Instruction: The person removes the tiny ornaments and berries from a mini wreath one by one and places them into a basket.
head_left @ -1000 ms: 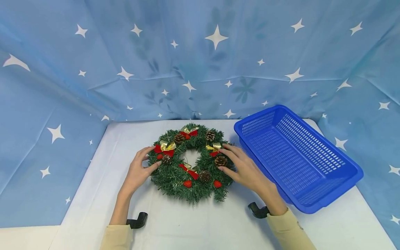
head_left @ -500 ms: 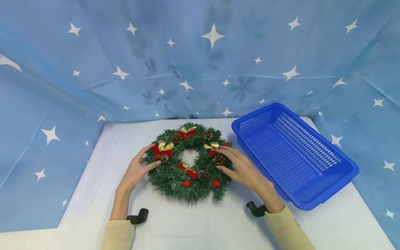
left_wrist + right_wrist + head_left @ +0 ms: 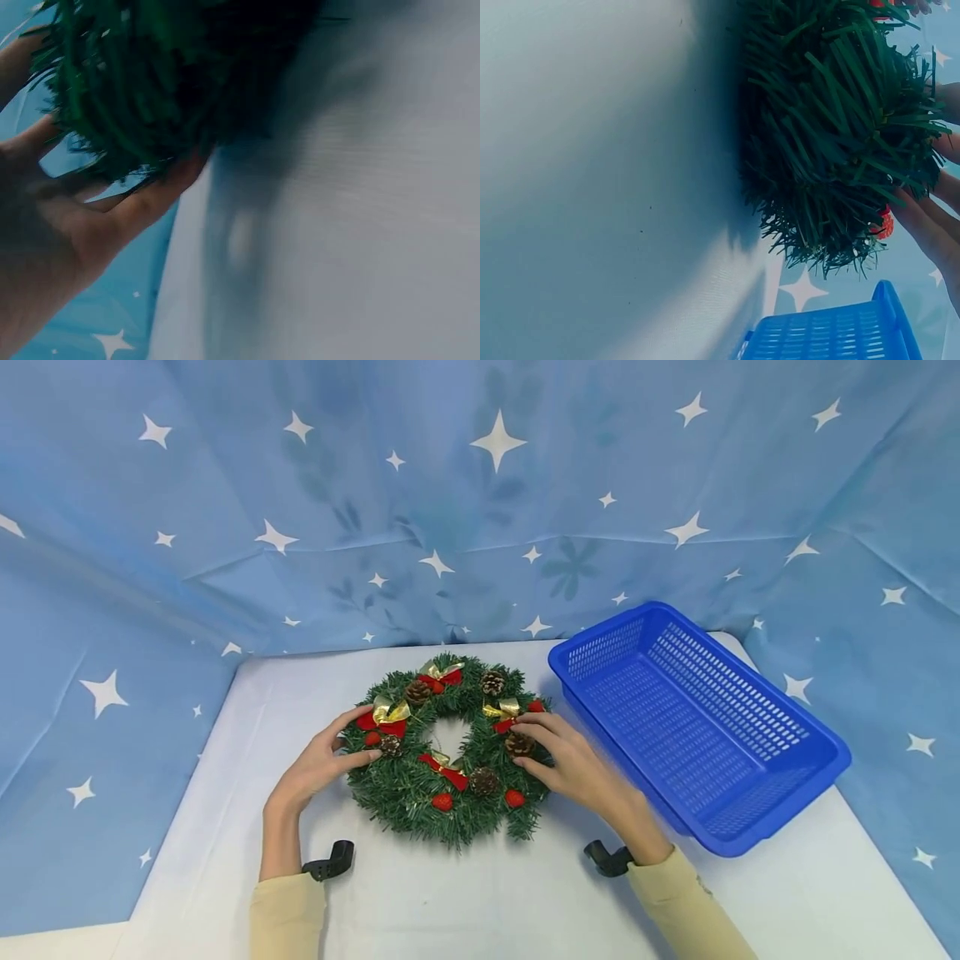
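A green tinsel wreath (image 3: 420, 806) lies on the white-covered table, trimmed with red and gold bows, pinecones and red berries. My left hand (image 3: 311, 767) holds its left side, with the thumb by a small pinecone (image 3: 391, 745) and the index finger by a red and gold bow (image 3: 386, 717). On the right side, my right hand (image 3: 576, 764) has its fingers bent over the wreath, the thumb beside a larger pinecone (image 3: 519, 744). The left wrist view shows fingers and thumb around the tinsel (image 3: 150, 90). In the right wrist view, fingers (image 3: 930, 232) reach along the wreath's far side.
A blue plastic basket (image 3: 667, 727) with slotted walls stands at the right, close to my right forearm. Blue star-patterned cloth (image 3: 420, 493) hangs behind and at both sides of the table (image 3: 450, 902). Each wrist wears a black mount (image 3: 330, 862).
The head view has shifted slightly, so the wreath and basket appear further left. My left wrist has come a little forward; both hands stay on the same sides of the wreath.
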`<control>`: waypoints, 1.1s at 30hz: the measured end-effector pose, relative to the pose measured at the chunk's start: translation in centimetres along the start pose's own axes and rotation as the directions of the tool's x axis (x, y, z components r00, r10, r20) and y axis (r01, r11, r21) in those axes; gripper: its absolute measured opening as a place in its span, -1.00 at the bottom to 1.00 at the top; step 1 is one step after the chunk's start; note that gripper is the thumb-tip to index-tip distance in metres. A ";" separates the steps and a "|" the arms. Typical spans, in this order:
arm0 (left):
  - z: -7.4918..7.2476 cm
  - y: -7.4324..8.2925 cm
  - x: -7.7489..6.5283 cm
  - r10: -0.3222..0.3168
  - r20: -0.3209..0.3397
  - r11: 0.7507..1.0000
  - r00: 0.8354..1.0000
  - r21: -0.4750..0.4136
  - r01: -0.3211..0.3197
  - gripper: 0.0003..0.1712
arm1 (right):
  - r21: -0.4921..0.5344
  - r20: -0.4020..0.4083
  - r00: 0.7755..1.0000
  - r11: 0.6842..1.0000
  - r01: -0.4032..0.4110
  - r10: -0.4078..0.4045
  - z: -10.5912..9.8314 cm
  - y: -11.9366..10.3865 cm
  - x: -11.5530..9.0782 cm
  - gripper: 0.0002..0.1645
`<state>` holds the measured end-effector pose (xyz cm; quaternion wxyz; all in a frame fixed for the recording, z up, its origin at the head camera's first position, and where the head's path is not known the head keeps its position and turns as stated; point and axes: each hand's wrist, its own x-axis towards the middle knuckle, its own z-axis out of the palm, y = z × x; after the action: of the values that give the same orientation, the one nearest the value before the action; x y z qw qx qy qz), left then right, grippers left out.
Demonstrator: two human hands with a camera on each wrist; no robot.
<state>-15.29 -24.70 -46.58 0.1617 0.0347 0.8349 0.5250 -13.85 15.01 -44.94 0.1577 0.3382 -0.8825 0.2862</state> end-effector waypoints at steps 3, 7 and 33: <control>-0.4 0.1 0.1 0.001 0.019 1.000 1.000 0.026 -0.001 -0.06 | -0.001 0.004 1.000 1.000 -0.005 0.005 0.1 0.0 0.0 -0.45; -0.8 0.2 -0.1 -0.020 0.024 0.999 1.000 0.036 0.019 -0.04 | 0.012 0.018 1.000 1.000 -0.021 0.021 0.1 -0.1 0.2 -0.43; -0.5 0.2 0.0 -0.013 0.015 1.000 1.000 -0.018 0.014 -0.03 | 0.001 0.040 0.999 1.000 -0.002 0.002 0.6 0.1 0.2 -0.44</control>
<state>-15.49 -25.06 -46.18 0.1717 0.0314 0.8290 0.5313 -14.10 14.62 -45.32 0.1395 0.3432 -0.8856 0.2800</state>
